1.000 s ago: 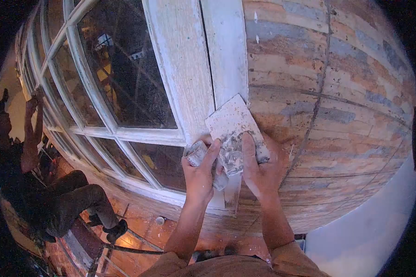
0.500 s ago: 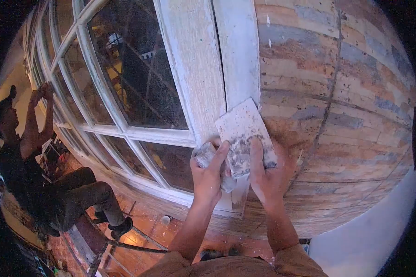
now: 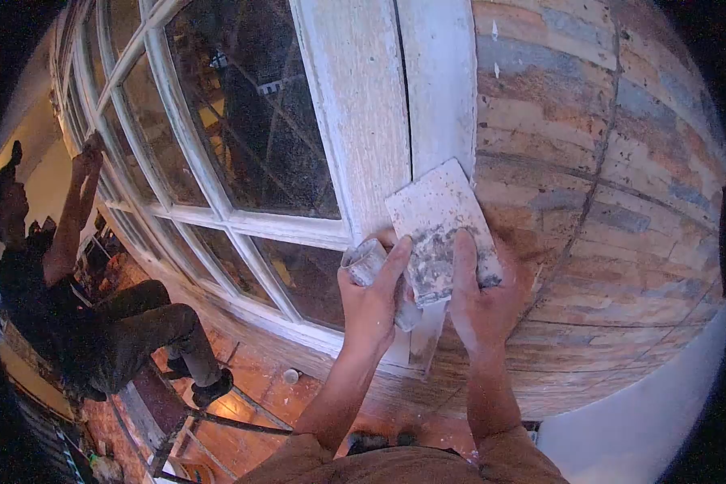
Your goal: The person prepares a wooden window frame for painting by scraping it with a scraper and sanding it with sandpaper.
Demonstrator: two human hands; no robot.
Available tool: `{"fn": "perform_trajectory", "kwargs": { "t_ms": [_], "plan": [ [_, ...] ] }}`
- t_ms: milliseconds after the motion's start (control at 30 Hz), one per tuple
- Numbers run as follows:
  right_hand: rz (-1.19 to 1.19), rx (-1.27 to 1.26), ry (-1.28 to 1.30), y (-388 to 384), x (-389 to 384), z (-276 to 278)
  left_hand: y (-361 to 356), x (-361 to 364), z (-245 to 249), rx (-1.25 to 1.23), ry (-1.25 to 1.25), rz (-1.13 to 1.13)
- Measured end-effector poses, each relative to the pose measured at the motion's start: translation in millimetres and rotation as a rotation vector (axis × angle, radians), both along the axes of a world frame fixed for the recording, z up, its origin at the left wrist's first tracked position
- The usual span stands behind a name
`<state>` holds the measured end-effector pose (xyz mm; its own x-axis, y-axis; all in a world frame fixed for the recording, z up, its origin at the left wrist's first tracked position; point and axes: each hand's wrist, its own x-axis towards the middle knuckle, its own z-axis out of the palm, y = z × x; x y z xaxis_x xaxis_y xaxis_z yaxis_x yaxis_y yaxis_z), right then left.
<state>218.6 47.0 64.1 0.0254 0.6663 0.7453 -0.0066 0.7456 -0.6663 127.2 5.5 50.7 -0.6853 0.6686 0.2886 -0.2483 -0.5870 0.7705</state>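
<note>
A pale rectangular plate [image 3: 440,210], smeared grey and dark on its lower half, is held in front of the white window frame [image 3: 363,105]. My left hand [image 3: 369,302] has its thumb on the plate's left edge and its fingers round a whitish, roll-like object [image 3: 366,262], whose nature is unclear. Gripping the plate's lower right side, my right hand [image 3: 484,302] has its thumb on the front face; its other fingers are mostly behind the plate.
Patterned tile wall [image 3: 573,218] lies to the right, paned window glass [image 3: 254,105] to the left. A person [image 3: 48,282] sits on a metal-legged stand [image 3: 157,403] at far left, arms raised to the frame. A small cup [image 3: 291,376] is on the reddish floor [image 3: 258,395].
The window, wall and seated person have shifted slightly right in view. Both hands and the plate also sit a little further right, with the plate slightly higher; the grip looks the same.
</note>
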Motion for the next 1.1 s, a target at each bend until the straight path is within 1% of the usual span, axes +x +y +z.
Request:
{"fn": "perform_trajectory", "kwargs": {
  "t_ms": [67, 133, 200, 267, 300, 333, 367, 400, 467, 500, 633, 800, 867, 900, 967, 1033, 1067, 1100],
  "plan": [
    [0.032, -0.090, -0.019, -5, 3, -3, 2, -2, -6, -0.019, 0.006, 0.030],
    [0.054, -0.079, 0.030, -3, -1, -2, 4, -2, -6, -0.034, 0.009, 0.058],
    [0.076, -0.082, 0.079, -2, -4, -1, 3, -2, 1, 0.014, -0.002, 0.061],
    [0.161, -0.216, 0.142, -4, -6, -1, 0, -1, 1, -0.006, -0.002, 0.056],
    [0.159, -0.216, 0.141, -4, -6, -3, -1, -1, 1, -0.016, -0.002, 0.055],
    [0.107, -0.134, 0.108, -3, -5, -5, 1, -1, 0, -0.010, -0.002, 0.052],
    [0.054, -0.053, 0.076, -3, -4, -7, 4, 0, -2, 0.004, -0.006, 0.104],
    [0.052, -0.049, 0.075, -4, -5, -7, 5, 0, -3, 0.015, -0.012, 0.155],
    [0.147, -0.239, 0.109, -7, -8, -7, 0, -4, -1, 0.006, 0.006, 0.112],
    [0.144, -0.244, 0.113, -5, -9, -9, -3, -6, -1, -0.009, 0.024, 0.073],
    [0.127, -0.233, 0.099, -2, -10, -21, -1, -8, -8, -0.030, 0.090, 0.099],
    [0.130, -0.157, 0.108, 1, -12, -16, 7, -10, -13, -0.011, 0.163, 0.227],
    [0.030, 0.072, 0.070, 7, -14, -15, 5, -9, -11, -0.030, 0.143, 0.192],
    [0.025, 0.067, 0.077, 6, -12, -18, 4, -8, -8, -0.036, 0.117, 0.164],
    [0.167, -0.157, 0.085, 5, -9, -24, -1, -6, -12, -0.061, 0.112, 0.143],
    [0.133, -0.101, 0.051, 5, -7, -15, 1, -6, -13, -0.084, 0.098, 0.125],
    [0.102, -0.055, 0.014, 3, -6, -11, 3, -8, -13, -0.052, 0.093, 0.145],
    [0.102, -0.064, 0.016, 2, -6, -8, 4, -9, -12, -0.022, 0.088, 0.165]
  ]
}}
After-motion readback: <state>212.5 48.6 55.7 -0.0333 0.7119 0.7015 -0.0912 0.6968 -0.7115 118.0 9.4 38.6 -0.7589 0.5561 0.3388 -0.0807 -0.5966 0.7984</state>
